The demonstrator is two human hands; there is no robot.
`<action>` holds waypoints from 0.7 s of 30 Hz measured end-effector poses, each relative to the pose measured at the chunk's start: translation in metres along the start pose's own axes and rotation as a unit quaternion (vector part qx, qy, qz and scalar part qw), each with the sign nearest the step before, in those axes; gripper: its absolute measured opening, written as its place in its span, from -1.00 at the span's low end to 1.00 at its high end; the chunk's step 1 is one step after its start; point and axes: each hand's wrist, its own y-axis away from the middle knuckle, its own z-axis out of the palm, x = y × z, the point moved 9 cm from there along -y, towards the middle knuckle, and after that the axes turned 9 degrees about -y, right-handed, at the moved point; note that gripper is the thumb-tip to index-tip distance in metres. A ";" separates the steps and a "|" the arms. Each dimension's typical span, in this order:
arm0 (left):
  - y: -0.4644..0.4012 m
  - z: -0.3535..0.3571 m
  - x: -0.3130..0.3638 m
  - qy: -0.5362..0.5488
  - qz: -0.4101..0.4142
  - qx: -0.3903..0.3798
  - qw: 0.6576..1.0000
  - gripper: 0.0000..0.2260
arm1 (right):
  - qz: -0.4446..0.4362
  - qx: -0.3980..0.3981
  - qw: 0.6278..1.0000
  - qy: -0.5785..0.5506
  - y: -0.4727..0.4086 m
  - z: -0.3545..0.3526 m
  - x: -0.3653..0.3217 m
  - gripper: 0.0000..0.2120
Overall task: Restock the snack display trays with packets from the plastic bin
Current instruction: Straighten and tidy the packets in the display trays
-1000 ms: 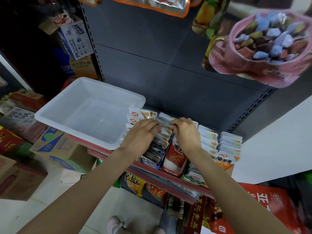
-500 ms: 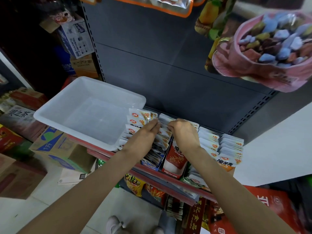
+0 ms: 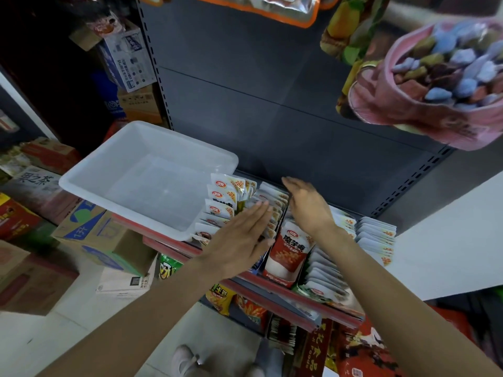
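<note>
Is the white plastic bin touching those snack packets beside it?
Touching. The head view shows the plastic bin's right corner overlapping and resting against the leftmost row of snack packets.

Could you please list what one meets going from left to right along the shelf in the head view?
plastic bin → left hand → red-and-white snack pouch → right hand → stack of white packets

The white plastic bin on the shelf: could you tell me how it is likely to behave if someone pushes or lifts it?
The white plastic bin looks empty and thin-walled, so it is probably light and may flex slightly. Its near corner seems to overhang the red shelf edge, so a push toward the aisle could tip it. Smooth plastic would likely slide easily.
</note>
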 end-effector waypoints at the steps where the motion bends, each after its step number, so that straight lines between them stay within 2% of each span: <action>1: -0.006 0.001 0.001 -0.008 -0.004 -0.003 1.000 -0.40 | 0.008 -0.023 1.000 -0.005 -0.003 0.006 0.003 -0.48; 4: -0.026 0.011 -0.002 -0.029 -0.032 -0.004 0.999 -0.40 | 0.014 -0.070 0.997 -0.024 -0.009 0.020 0.009 -0.48; 6: -0.040 0.014 -0.002 -0.048 -0.042 0.005 0.998 -0.28 | 0.001 -0.070 0.997 -0.019 -0.009 0.020 0.009 -0.48; 8: -0.050 0.011 0.000 -0.028 -0.060 0.007 0.998 -0.27 | -0.013 -0.067 0.998 -0.009 -0.006 0.018 0.007 -0.47; 12: -0.039 0.001 0.001 0.015 -0.039 0.015 0.999 -0.41 | -0.010 -0.059 0.998 -0.012 0.003 0.018 0.003 -0.46; 14: -0.022 -0.008 -0.008 0.026 -0.015 0.057 0.998 -0.46 | -0.004 -0.030 0.999 -0.041 0.013 0.013 -0.006 -0.49; 18: 0.007 -0.028 -0.028 0.043 -0.005 0.151 0.988 -0.72 | -0.017 0.073 0.987 -0.141 0.053 -0.001 -0.035 -0.71; 21: 0.028 -0.032 -0.034 0.037 -0.006 0.151 0.988 -0.77 | 0.027 0.062 0.980 -0.189 0.087 0.012 -0.042 -0.84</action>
